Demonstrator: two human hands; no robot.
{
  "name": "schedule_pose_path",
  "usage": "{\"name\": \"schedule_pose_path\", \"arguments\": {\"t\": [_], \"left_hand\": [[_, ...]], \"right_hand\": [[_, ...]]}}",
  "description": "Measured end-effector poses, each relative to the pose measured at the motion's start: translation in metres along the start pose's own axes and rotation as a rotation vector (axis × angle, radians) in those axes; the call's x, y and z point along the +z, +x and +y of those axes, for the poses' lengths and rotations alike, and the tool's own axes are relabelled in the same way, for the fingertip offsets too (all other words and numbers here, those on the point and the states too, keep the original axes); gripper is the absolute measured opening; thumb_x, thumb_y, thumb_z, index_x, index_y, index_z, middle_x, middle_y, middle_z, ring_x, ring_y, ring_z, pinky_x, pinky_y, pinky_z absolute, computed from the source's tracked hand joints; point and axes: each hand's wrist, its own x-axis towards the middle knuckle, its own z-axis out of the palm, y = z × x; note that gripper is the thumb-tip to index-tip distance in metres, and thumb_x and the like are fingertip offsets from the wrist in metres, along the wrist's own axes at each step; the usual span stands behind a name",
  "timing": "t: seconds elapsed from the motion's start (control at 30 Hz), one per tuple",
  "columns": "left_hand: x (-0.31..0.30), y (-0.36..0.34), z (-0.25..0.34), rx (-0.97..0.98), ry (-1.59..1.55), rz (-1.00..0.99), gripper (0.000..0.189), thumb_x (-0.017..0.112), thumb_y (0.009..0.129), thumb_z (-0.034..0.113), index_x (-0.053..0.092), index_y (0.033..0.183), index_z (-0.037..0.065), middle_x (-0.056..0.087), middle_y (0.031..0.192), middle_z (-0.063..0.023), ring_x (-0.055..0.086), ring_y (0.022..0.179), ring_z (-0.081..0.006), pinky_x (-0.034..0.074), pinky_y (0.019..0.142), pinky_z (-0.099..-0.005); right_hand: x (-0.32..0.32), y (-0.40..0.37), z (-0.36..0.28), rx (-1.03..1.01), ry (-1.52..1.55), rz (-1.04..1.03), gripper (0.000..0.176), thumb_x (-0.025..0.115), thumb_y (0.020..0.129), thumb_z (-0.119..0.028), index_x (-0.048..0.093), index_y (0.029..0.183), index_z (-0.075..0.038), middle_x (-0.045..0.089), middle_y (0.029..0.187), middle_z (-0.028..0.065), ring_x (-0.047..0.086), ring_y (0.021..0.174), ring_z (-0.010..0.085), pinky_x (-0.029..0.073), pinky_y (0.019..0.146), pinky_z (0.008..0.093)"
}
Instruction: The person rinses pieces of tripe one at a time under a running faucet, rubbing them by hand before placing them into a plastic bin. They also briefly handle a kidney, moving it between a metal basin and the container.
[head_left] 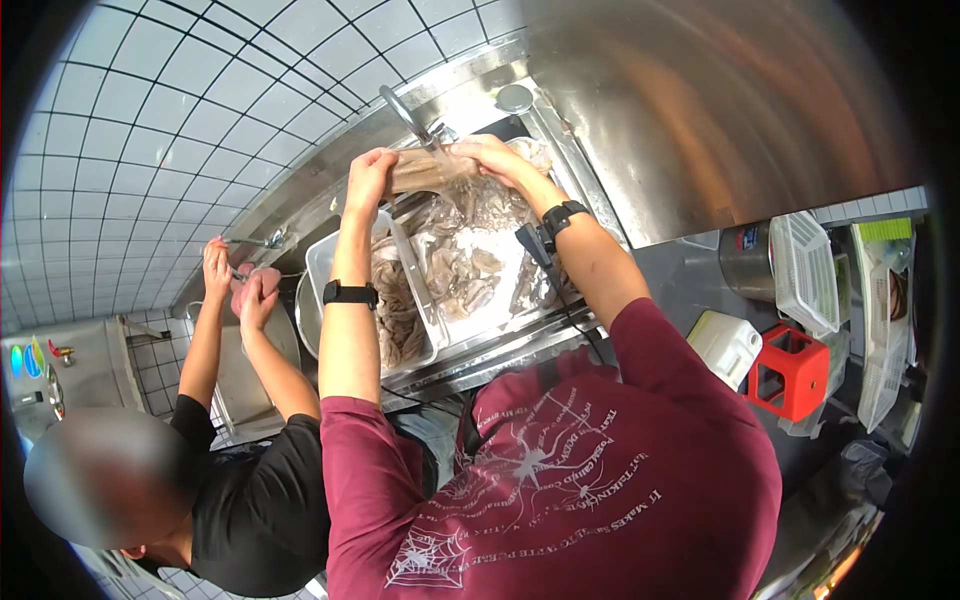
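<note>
Under the running faucet (405, 112), a pale brown, squid-like piece (425, 172) is stretched between my two hands. My left hand (372, 180) grips its left end, with the fingers closed. Its right end is in my right hand (488, 158), close to the faucet's mouth. Below lies a sink full of water and similar pieces (470, 270). A clear plastic tub (432, 345) at the sink's left side holds a heap of brownish pieces (400, 325).
At the left, a co-worker in a black shirt (255, 500) holds a pinkish piece (262, 284) near another faucet (272, 240). A red stool (790, 374), a white container (724, 348) and white baskets (803, 272) stand at the right. Tiled wall (200, 120) runs behind.
</note>
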Motion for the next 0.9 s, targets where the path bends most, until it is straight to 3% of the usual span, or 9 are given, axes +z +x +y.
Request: {"name": "schedule_pose_path", "arguments": {"t": [0.1,0.17,0.3,0.43,0.5,0.67,0.77,0.83,0.9], "left_hand": [[-0.003,0.008,-0.011,-0.068,-0.076,0.085,0.019,0.054,0.083,0.019,0.065,0.082,0.003,0.058,0.068,-0.0009,0.052,0.059,-0.0102,0.04,0.051,-0.0254],[-0.011,0.021,-0.03,-0.046,-0.044,0.131,0.02,0.054,0.083,0.018,0.066,0.084,0.002,0.061,0.072,-0.002,0.053,0.064,-0.0108,0.042,0.059,-0.0258],[-0.018,0.023,-0.036,-0.005,-0.067,0.115,0.017,0.054,0.085,0.018,0.064,0.085,0.004,0.059,0.073,0.0001,0.053,0.063,-0.0082,0.039,0.055,-0.0221],[-0.023,0.018,-0.019,-0.018,-0.166,0.126,0.018,0.054,0.086,0.019,0.064,0.087,0.004,0.059,0.072,0.0006,0.051,0.061,-0.0078,0.037,0.054,-0.0221],[-0.026,0.016,-0.01,-0.039,-0.185,0.119,0.018,0.054,0.085,0.018,0.065,0.087,0.004,0.06,0.072,0.0002,0.052,0.064,-0.0081,0.039,0.057,-0.0224],[-0.024,0.025,-0.016,0.048,-0.195,0.109,0.018,0.055,0.086,0.019,0.065,0.088,0.004,0.061,0.074,0.0001,0.052,0.064,-0.008,0.04,0.059,-0.0224],[-0.018,0.032,-0.032,0.093,-0.176,0.108,0.021,0.056,0.086,0.021,0.065,0.088,0.002,0.062,0.076,0.0005,0.054,0.065,-0.009,0.042,0.061,-0.0236],[-0.016,0.035,-0.042,0.006,0.126,0.148,0.019,0.057,0.087,0.021,0.064,0.087,0.003,0.06,0.074,-0.0009,0.054,0.067,-0.0102,0.043,0.065,-0.0233],[-0.003,0.036,-0.053,0.026,0.297,0.191,0.021,0.057,0.087,0.024,0.066,0.089,0.005,0.061,0.073,-0.0054,0.058,0.07,-0.0186,0.046,0.069,-0.0307]], "right_hand": [[0.0,0.006,0.003,-0.072,0.193,-0.043,0.026,0.06,0.087,-0.026,0.066,0.098,-0.003,0.062,0.088,0.0041,0.055,0.072,0.014,0.045,0.061,0.0279],[-0.007,0.012,0.001,0.099,-0.05,-0.048,0.035,0.06,0.087,-0.035,0.065,0.105,-0.005,0.063,0.102,0.0061,0.056,0.093,0.0145,0.045,0.077,0.0302],[-0.016,0.01,-0.021,0.234,-0.066,-0.141,0.035,0.058,0.089,-0.034,0.062,0.109,-0.006,0.061,0.1,0.004,0.053,0.086,0.0104,0.043,0.073,0.0274],[-0.028,0.028,-0.018,0.058,0.04,-0.356,0.032,0.063,0.086,-0.026,0.059,0.107,-0.002,0.061,0.098,0.0019,0.057,0.087,0.0096,0.045,0.072,0.0213],[-0.024,0.017,-0.035,0.081,0.057,-0.353,0.028,0.064,0.084,-0.022,0.06,0.104,-0.004,0.061,0.097,0.0025,0.056,0.086,0.0088,0.045,0.072,0.0239],[-0.024,0.03,-0.032,-0.279,-0.654,-0.224,0.016,0.058,0.087,-0.018,0.064,0.094,-0.006,0.062,0.081,0.0031,0.054,0.079,0.009,0.044,0.07,0.0272],[-0.026,0.02,-0.032,-0.322,-0.584,-0.121,0.02,0.056,0.088,-0.02,0.066,0.09,-0.002,0.063,0.077,0.0034,0.055,0.076,0.0098,0.044,0.069,0.0274],[-0.028,0.013,-0.041,-0.269,-0.519,-0.094,0.021,0.056,0.088,-0.02,0.066,0.089,-0.001,0.063,0.077,0.0032,0.055,0.074,0.0096,0.044,0.068,0.0267],[-0.03,0.002,-0.048,-0.213,-0.454,-0.064,0.023,0.056,0.088,-0.02,0.067,0.088,0.0,0.064,0.077,0.0031,0.055,0.073,0.0093,0.044,0.067,0.026]]}}
